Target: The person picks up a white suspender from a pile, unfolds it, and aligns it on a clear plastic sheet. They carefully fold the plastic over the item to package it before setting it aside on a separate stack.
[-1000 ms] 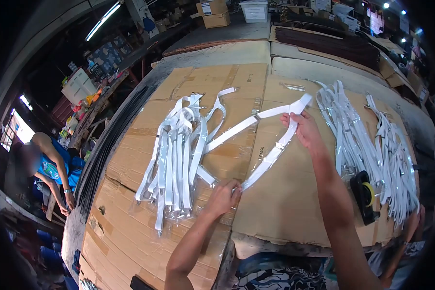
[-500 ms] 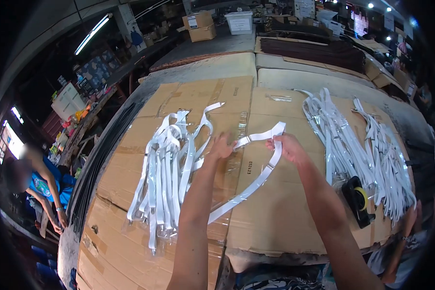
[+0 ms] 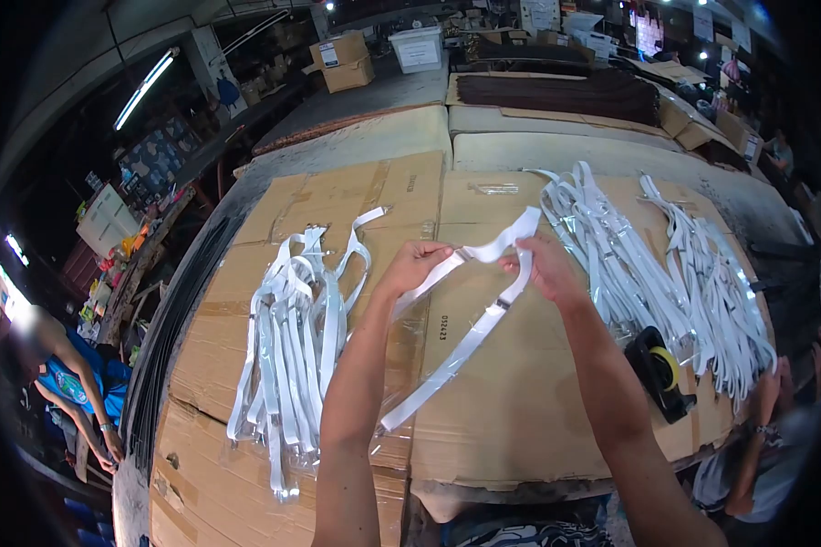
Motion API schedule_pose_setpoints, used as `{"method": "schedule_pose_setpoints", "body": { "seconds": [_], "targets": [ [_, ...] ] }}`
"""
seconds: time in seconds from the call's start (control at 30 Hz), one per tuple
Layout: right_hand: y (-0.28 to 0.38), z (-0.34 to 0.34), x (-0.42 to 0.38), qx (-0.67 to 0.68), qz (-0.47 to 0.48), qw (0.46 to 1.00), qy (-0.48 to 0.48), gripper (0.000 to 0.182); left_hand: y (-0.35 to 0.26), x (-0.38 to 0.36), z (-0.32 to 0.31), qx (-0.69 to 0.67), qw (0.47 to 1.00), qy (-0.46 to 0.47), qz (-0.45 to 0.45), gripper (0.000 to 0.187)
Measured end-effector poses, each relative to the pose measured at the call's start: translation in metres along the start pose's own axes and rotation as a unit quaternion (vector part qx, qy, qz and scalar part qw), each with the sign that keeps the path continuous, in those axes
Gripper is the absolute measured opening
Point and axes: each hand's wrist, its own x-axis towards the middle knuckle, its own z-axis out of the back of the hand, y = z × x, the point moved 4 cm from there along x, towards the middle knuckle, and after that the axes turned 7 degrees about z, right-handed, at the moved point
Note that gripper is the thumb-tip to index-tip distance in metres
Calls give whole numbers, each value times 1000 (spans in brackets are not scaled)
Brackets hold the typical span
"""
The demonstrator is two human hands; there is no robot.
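Both hands (image 3: 474, 264) pinch a folded white strap (image 3: 465, 342), seemingly trailing down-left.

Single view only: head-worn camera, looking forward and down from above. Strong fisheye, dark rounded corners. Close range: flat brown cardboard-covered worktable (image 3: 356, 196) fills centre, person's own bare forearms entering from bottom edge, left hand (image 3: 412, 264) and right hand (image 3: 540, 267) near mid-frame. Far background at top: dim warehouse, stacked brown cardboard boxes (image 3: 342, 60). No second view for overlap.
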Motion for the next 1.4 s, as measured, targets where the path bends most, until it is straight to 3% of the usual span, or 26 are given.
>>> {"method": "schedule_pose_setpoints", "body": {
  "seconds": [0.07,0.2,0.3,0.43,0.57,0.7,0.83,1.03,1.17,1.3,1.4],
  "targets": [
    [36,-9,-3,7,59,997,-51,34,-25,-11,2,4,1000,9,7,29],
    [94,-45,-5,-74,87,993,-23,35,-61,-30,-3,-89,996,13,-6,30],
    [149,-83,-18,-136,155,978,9,31,-96,-46,-4,-138,988,-34,-52,32],
    [228,-137,-35,-212,203,955,30,27,-175,-71,3,-158,982,-69,-79,33],
    [291,-181,-31,-346,235,905,82,25,-253,-82,24,-177,967,-89,-160,36],
    [333,-230,-55,-355,263,890,113,26,-324,-98,49,-169,945,-137,-243,39],
    [351,-258,-65,-381,262,872,164,25,-366,-117,58,-185,925,-213,-254,33],
    [352,-271,-83,-324,261,889,191,27,-398,-147,52,-160,910,-255,-287,30],
    [347,-273,-86,-255,275,901,220,29,-405,-161,52,-116,899,-296,-300,27],
    [338,-280,-93,-239,285,898,236,30,-399,-176,50,-76,854,-357,-370,23],
    [336,-290,-99,-244,301,889,245,26,-388,-172,52,-148,841,-338,-396,27]
  ]
}}
